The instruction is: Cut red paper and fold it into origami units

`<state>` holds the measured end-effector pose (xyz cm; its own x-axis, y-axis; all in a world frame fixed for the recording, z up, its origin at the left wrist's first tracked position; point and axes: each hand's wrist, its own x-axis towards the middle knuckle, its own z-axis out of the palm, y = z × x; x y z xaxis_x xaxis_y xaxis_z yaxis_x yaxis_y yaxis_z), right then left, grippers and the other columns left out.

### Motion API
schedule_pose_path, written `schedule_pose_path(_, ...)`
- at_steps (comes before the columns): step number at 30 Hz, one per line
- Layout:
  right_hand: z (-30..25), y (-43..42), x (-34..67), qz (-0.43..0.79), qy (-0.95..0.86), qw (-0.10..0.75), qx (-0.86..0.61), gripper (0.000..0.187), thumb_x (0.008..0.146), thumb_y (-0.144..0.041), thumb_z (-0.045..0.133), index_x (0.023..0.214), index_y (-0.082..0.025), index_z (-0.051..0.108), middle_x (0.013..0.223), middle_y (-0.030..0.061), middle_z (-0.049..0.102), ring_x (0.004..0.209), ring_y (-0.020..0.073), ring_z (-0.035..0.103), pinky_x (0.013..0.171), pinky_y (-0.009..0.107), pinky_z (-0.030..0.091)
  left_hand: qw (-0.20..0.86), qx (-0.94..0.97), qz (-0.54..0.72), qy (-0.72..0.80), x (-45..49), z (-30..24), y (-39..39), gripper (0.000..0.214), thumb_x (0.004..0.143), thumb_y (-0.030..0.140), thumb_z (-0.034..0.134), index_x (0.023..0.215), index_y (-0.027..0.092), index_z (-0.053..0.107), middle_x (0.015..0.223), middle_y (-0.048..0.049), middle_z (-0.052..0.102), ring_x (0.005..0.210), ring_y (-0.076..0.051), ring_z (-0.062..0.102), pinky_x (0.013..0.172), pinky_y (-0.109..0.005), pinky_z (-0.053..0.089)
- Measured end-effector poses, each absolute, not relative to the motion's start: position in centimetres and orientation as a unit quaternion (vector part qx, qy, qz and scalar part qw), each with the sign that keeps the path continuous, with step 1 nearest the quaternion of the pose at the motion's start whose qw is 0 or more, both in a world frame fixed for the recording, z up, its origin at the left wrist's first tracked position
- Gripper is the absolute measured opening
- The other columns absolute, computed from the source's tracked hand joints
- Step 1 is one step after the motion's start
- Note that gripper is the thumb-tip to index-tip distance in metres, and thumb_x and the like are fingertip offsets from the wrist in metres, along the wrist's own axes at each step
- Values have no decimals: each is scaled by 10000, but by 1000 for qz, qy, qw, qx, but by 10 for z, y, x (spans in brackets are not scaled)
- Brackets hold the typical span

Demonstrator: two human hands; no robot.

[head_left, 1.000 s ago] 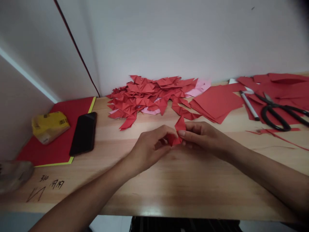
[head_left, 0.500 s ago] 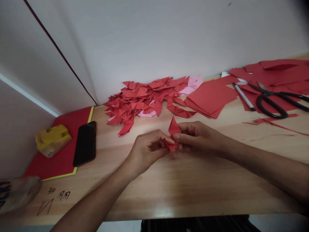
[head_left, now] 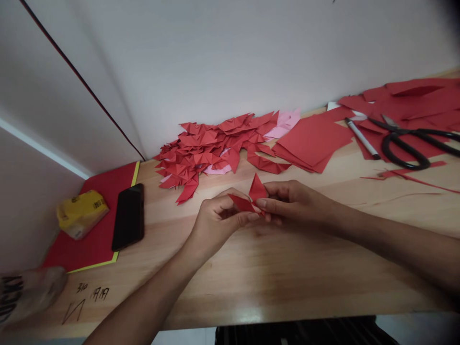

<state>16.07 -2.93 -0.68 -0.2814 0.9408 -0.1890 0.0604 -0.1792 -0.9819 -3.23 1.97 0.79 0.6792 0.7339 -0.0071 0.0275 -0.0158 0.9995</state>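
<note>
A small red folded paper (head_left: pixel 257 188) is pinched between my two hands above the wooden table (head_left: pixel 273 282). One pointed part stands up by my right fingers, and another flap slants left over my left fingers. My left hand (head_left: pixel 221 215) is closed on the left flap, its thumb pressed along the lower edge. My right hand (head_left: pixel 287 201) grips the other side between thumb and fingers. Part of the paper is hidden behind my fingertips. Beyond the hands lies a pile of red folded paper pieces (head_left: pixel 212 143), with some pink pieces (head_left: pixel 285 123) among them.
Right of the pile are stacked red paper sheets (head_left: pixel 314 141), a marker pen (head_left: pixel 362 139), black-handled scissors (head_left: pixel 404 155) and red paper strips (head_left: pixel 406 172). On the left, a phone (head_left: pixel 128 218) and a yellow packet (head_left: pixel 82 213) rest by a red folder (head_left: pixel 97 249). A wall stands behind.
My left fingers have shifted on the folded paper. Its left flap is raised and shows more fully, with my left thumb now below it. The view has tilted slightly.
</note>
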Motion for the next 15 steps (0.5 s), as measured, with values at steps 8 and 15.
schedule_pose_path(8, -11, -30, 160, 597, -523, 379, -475, 235, 842, -413, 649, 821, -183, 607, 701, -28, 602, 574, 77, 524, 545, 211, 408, 709, 554, 282, 333, -31, -2, 15, 148, 759, 250, 761, 797, 138, 672, 793, -28, 671, 686, -105, 597, 617, -219, 460)
schedule_pose_path(15, -12, -30, 159, 586, -533, 380, -478, 252, 853, -432, 627, 858, -181, 621, 728, -10, 612, 591, 89, 541, 558, 218, 436, 711, 533, 294, 353, -28, -5, 15, 211, 736, 275, 773, 746, 125, 625, 686, -12, 638, 613, -97, 570, 597, -225, 452)
